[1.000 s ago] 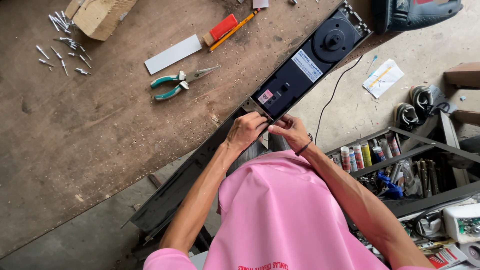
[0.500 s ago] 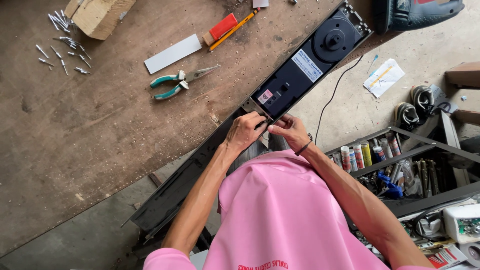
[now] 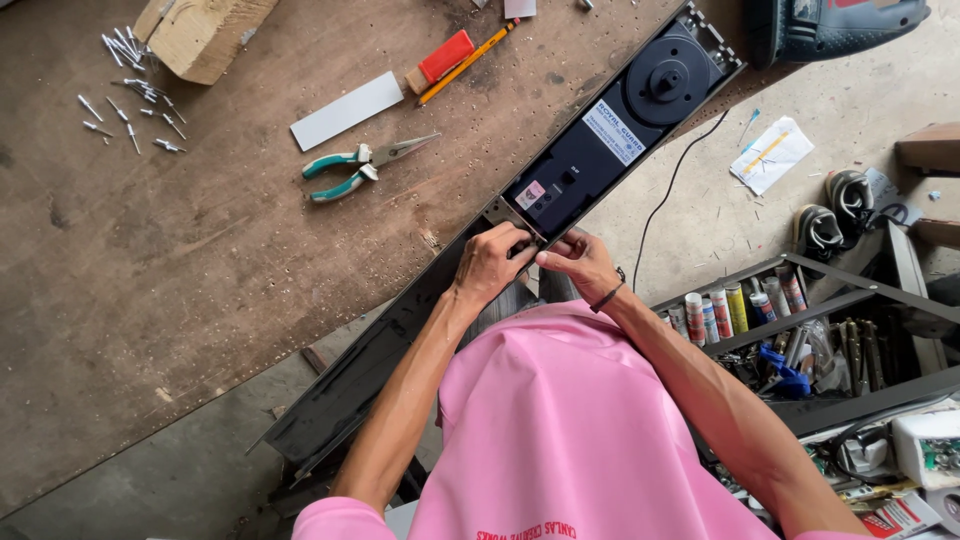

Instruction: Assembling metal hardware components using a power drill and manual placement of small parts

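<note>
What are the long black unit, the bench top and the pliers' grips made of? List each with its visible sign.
Long black unit: probably painted or coated metal; matte black, straight thin edges, bare grey bracket under both hands.
Bench top: wood, likely board; brown, scuffed, pitted, raw finish.
Pliers: grey steel jaws; teal grips look like plastic or rubber, smooth and slightly glossy.

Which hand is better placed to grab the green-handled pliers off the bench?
Probably left. The left hand sits on the bench side of the black unit, nearer the pliers. The right hand is on the far side and would have to cross over it.
</note>
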